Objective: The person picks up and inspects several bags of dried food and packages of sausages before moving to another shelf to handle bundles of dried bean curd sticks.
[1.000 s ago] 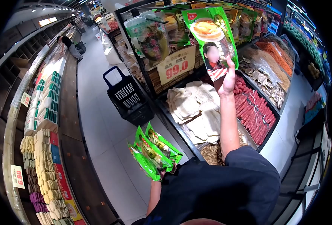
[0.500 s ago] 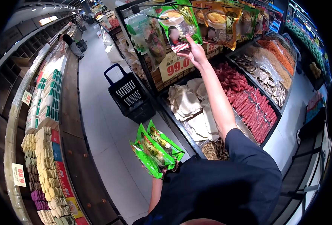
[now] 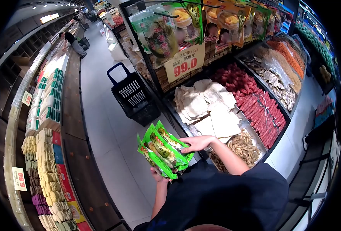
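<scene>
My left hand (image 3: pixel 157 176) grips a fanned stack of green food packets (image 3: pixel 162 150) from below, held at chest height over the aisle floor. My right hand (image 3: pixel 195 143) rests on the right edge of that stack, fingers spread over the top packet. Above, on the rack's hooks, hang more packets: a green one (image 3: pixel 186 21) and orange ones (image 3: pixel 232 19). A price sign reading 99.0 (image 3: pixel 185 66) hangs below them.
A black shopping basket (image 3: pixel 134 98) stands on the floor by the rack. Bins hold pale dried sheets (image 3: pixel 207 106), red sausages (image 3: pixel 257 104) and dried pieces (image 3: pixel 243 144). Shelves of stacked goods (image 3: pixel 47 154) line the left. Another person (image 3: pixel 73 43) is far down the aisle.
My right hand let go of the green packet now hanging on the rack hook, dropped down, and came onto the packets in my left hand. The left hand lifted the stack slightly.
</scene>
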Demonstrator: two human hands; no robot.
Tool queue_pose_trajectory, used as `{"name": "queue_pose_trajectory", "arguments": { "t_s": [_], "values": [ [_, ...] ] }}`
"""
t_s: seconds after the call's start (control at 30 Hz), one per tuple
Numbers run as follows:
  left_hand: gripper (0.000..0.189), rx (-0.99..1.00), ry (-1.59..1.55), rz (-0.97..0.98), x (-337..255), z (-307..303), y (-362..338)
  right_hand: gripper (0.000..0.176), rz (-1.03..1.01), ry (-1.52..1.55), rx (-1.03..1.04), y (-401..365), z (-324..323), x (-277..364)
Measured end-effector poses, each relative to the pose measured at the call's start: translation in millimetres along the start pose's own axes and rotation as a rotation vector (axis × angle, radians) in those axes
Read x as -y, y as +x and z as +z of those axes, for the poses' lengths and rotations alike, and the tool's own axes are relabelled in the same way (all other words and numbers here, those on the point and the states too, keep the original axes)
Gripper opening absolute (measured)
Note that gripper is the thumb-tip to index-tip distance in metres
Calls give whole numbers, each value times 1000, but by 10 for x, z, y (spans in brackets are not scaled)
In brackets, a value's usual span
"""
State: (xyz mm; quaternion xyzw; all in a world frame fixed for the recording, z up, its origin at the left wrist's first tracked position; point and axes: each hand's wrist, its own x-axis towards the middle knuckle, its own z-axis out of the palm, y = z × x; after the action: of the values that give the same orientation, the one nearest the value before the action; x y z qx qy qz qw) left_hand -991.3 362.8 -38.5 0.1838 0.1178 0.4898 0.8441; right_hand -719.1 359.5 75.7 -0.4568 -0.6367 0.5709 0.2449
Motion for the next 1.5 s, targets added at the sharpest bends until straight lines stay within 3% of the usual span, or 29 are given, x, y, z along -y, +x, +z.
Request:
{"name": "queue_pose_trajectory", "arguments": {
  "t_s": [0.03, 0.17, 0.3, 0.43, 0.57, 0.63, 0.7, 0.77, 0.83, 0.9, 0.97, 1.03, 1.07, 1.1, 1.3, 1.5],
  "values": [
    [79, 38, -41, -35, 1, 14, -2, 60, -162, 52, -65, -49, 127, -46],
    [80, 56, -36, -45, 88, -220, 4, 54, 60, 47, -141, -310, 160, 231],
    [84, 47, -98, -119, 103, -97, 59, 53, -30, 108, -212, -389, 110, 220],
    [81, 115, -163, -234, 123, -101, 77, 52, 5, -118, -328, -581, -96, 554],
    [76, 97, -171, -169, 127, -148, 38, 59, -40, -188, -509, -860, -426, 704],
    [71, 141, -259, -177, 167, -317, 25, 60, -179, -68, -631, -983, -651, 839],
    [70, 233, -327, -220, 190, -351, 55, 65, -361, -251, -861, -1127, -876, 852],
    [69, 200, -316, -245, 223, -443, 54, 61, -444, 176, -1024, -1221, -1012, 1017],
    [68, 164, -303, -270, 236, -450, 77, 57, -653, 252, -1040, -1307, -1303, 946],
    [65, 106, -194, -231, 214, -326, 104, 51, -727, 343, -955, -1447, -1724, 685],
    [62, 92, -193, -246, 219, -488, 106, 64, -810, 386, -999, -1347, -1770, 1113],
    [75, 126, -228, -270, 258, -869, 97, 63, -788, 417, -1056, -1294, -1948, 1165],
    [75, 128, -228, -272, 253, -886, 87, 62, -756, 394, -962, -1340, -2235, 843],
    [76, 103, -200, -253, 243, -864, 85, 57, -809, 408, -888, -1305, -2181, 989],
    [74, 104, -185, -240, 203, -723, 86, 44, -763, 440, -856, -1307, -2285, 973],
    [72, 81, -134, -186, 186, -710, 62, 41, -752, 575, -983, -1174, -2272, 965]
  ]
}}
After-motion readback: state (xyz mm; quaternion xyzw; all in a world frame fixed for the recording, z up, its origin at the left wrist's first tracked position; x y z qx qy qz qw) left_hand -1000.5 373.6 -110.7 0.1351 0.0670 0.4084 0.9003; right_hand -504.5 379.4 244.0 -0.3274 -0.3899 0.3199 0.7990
